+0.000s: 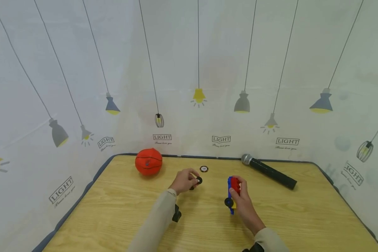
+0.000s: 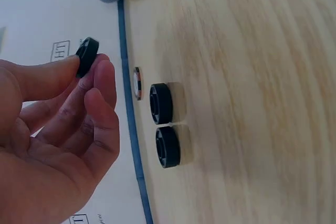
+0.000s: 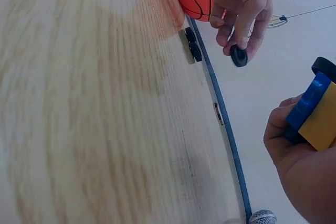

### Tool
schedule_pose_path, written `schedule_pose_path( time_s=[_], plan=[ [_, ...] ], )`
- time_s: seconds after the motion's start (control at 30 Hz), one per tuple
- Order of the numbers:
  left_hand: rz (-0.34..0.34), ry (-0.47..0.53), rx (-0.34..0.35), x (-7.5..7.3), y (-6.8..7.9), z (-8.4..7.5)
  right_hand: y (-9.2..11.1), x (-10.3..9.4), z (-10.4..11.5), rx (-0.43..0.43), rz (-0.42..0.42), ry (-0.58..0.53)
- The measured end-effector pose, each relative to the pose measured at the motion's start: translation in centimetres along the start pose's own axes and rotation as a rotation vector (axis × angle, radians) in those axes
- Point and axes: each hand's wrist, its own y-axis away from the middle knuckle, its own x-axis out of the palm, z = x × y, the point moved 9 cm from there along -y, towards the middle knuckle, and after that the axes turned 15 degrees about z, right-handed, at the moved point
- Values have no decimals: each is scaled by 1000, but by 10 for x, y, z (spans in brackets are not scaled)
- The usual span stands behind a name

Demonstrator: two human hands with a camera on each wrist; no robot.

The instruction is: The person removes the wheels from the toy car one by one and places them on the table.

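My left hand (image 1: 183, 182) pinches a small black toy wheel (image 2: 88, 56) between thumb and fingertips, raised over the table. Two more black wheels (image 2: 161, 103) stand upright side by side on the wood in the left wrist view, below that hand. On the right, a toy vehicle of building blocks (image 1: 235, 184) is gripped by my right hand (image 1: 244, 208), thumb on one side and fingers round the other. It has a blue base, red and yellow blocks, and a black wheel (image 1: 229, 202) fitted near its close end. My palm hides part of it.
A red toy basketball (image 1: 148, 161) sits at the back left of the wooden table (image 1: 113, 210). Beyond the hands lies a round black-and-white chip (image 1: 203, 169). A black microphone (image 1: 272, 173) with a silver head lies at the back right. Lamp-patterned cloth walls surround the table.
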Motion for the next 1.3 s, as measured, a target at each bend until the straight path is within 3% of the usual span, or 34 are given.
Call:
schedule_pose_path(
  time_s=[0.23, 0.37, 0.83, 1.13, 1.3],
  plan=[
    [23, -163, -92, 1, -18, 8, 0, -3, 2, -10, -26, -40],
    [28, -241, -105, 2, -24, 6, 1, -4, 2, -16, -30, -49],
    [1, -324, -178, 4, -36, 9, 2, -2, -3, -7, -19, -50],
    [16, -320, -167, 5, -38, 12, 1, -3, -5, -1, -15, -64],
    [75, -317, -91, 13, -39, 6, 2, -4, -6, 13, -20, -62]
  ],
)
